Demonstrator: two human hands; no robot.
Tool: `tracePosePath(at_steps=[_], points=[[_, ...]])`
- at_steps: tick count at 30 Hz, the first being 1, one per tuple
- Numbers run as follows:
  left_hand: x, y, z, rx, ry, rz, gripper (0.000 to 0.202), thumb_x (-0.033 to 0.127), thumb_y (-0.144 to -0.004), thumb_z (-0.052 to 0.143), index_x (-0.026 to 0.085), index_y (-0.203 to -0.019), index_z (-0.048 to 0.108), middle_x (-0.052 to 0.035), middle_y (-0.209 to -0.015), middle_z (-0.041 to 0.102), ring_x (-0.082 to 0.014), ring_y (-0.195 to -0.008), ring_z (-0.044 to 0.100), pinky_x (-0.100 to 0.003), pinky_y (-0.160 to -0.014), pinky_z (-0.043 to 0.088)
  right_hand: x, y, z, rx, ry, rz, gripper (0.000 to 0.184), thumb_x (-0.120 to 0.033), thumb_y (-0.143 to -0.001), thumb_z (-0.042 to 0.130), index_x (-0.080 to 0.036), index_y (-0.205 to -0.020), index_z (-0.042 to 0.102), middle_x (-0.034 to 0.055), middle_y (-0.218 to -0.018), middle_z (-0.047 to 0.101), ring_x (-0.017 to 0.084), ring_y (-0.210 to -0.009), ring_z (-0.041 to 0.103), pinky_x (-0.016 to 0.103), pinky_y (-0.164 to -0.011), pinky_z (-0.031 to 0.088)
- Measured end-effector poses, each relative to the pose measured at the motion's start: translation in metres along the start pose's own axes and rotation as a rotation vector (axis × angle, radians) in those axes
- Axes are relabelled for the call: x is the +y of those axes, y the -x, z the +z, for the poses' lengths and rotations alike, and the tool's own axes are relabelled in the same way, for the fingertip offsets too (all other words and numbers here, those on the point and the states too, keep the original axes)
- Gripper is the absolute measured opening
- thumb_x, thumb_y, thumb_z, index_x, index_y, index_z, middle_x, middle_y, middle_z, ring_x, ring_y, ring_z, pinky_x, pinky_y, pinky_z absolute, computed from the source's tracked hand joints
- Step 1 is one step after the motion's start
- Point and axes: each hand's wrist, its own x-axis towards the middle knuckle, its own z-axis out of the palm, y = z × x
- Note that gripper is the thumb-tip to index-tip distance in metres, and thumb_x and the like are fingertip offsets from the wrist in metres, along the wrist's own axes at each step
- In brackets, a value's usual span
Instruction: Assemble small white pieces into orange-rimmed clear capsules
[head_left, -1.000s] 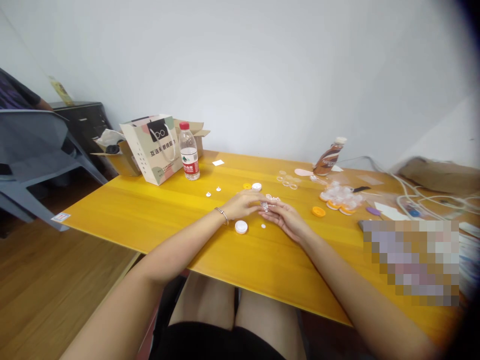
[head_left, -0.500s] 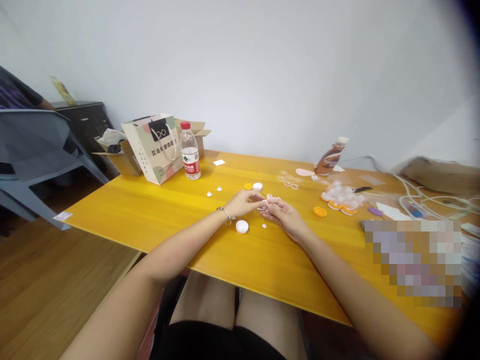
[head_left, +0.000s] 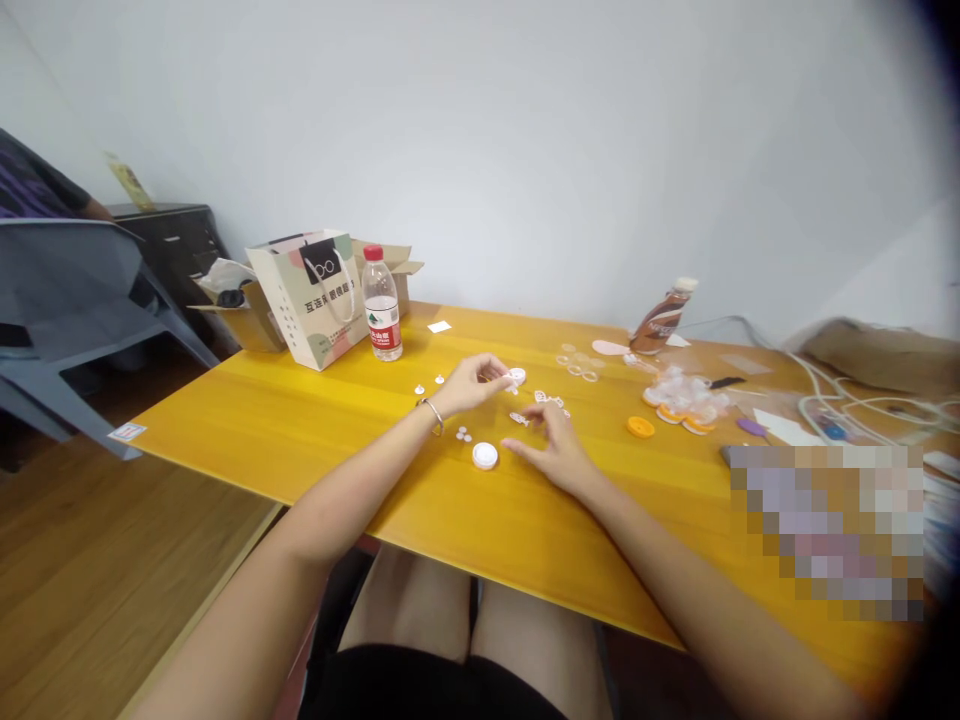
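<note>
My left hand (head_left: 474,382), a bangle on its wrist, is closed in a pinch on a small white piece (head_left: 513,386) held above the table. Just behind that piece lies a white round disc (head_left: 517,375). My right hand (head_left: 556,448) is open, thumb and fingers apart, low over the table. By its fingertips lies a small white cut-out piece (head_left: 519,418), and more lacy white pieces (head_left: 551,400) sit just beyond. A white round cap-like part (head_left: 485,456) rests between my forearms, with several tiny white discs (head_left: 463,435) to its left.
Two small white pegs (head_left: 419,389) stand to the left. Farther back are a water bottle (head_left: 382,310), a paper bag (head_left: 311,300) and a cardboard box (head_left: 251,318). On the right lie an orange ring (head_left: 640,427), clear plastic parts (head_left: 686,393), a brown bottle (head_left: 664,318) and cables (head_left: 814,385).
My hands, together on a white piece before, have parted. The left moved left and slightly up with a small piece; the right opened and lowered. Tiny discs are uncovered; a yellow disc is now hidden.
</note>
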Motion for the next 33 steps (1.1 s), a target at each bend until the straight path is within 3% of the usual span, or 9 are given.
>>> tracePosePath(at_steps=[3, 6, 14, 21, 33], points=[[0.001, 0.001, 0.000, -0.055, 0.007, 0.030, 0.026, 0.033, -0.069, 0.060, 0.011, -0.079, 0.054, -0.0031, -0.077, 0.058, -0.0085, -0.072, 0.053, -0.022, -0.069, 0.043, -0.010, 0.006, 0.008, -0.116, 0.162, -0.128, 0.043, -0.051, -0.062, 0.063, -0.024, -0.094, 0.052, 0.0063, -0.096, 0.053, 0.023, -0.095, 0.048, 0.041, -0.084, 0.037], [0.002, 0.003, 0.004, -0.128, -0.006, 0.033, 0.024, 0.031, -0.070, 0.059, 0.011, -0.081, 0.054, -0.0027, -0.075, 0.058, -0.0082, -0.071, 0.052, -0.021, -0.067, 0.042, -0.014, 0.008, 0.016, -0.154, 0.251, -0.125, 0.034, -0.051, -0.068, 0.057, -0.025, -0.090, 0.056, 0.0054, -0.094, 0.052, 0.023, -0.093, 0.048, 0.039, -0.082, 0.037], [0.001, 0.007, 0.002, -0.271, -0.270, 0.113, 0.017, 0.028, -0.073, 0.054, 0.012, -0.078, 0.057, -0.0012, -0.073, 0.058, -0.0081, -0.068, 0.052, -0.020, -0.064, 0.041, 0.009, -0.002, 0.002, -0.030, 0.361, -0.014, 0.026, -0.044, -0.069, 0.055, -0.023, -0.082, 0.061, 0.0049, -0.082, 0.055, 0.022, -0.084, 0.051, 0.036, -0.074, 0.039], [-0.006, 0.011, 0.008, -0.432, -0.266, 0.101, 0.019, 0.028, -0.076, 0.053, 0.011, -0.083, 0.057, -0.0034, -0.074, 0.061, -0.0091, -0.067, 0.055, -0.021, -0.064, 0.043, 0.009, -0.003, -0.002, -0.032, 0.405, -0.005, 0.026, -0.041, -0.068, 0.055, -0.023, -0.081, 0.065, 0.0048, -0.079, 0.055, 0.021, -0.081, 0.051, 0.034, -0.072, 0.038], [0.003, 0.011, 0.005, -0.497, -0.372, 0.244, 0.017, 0.027, -0.078, 0.050, 0.013, -0.084, 0.058, -0.0034, -0.079, 0.061, -0.0100, -0.072, 0.053, -0.022, -0.069, 0.042, 0.010, -0.003, -0.002, -0.030, 0.396, -0.008, 0.025, -0.041, -0.068, 0.054, -0.023, -0.081, 0.065, 0.0042, -0.077, 0.056, 0.020, -0.079, 0.052, 0.033, -0.071, 0.038]])
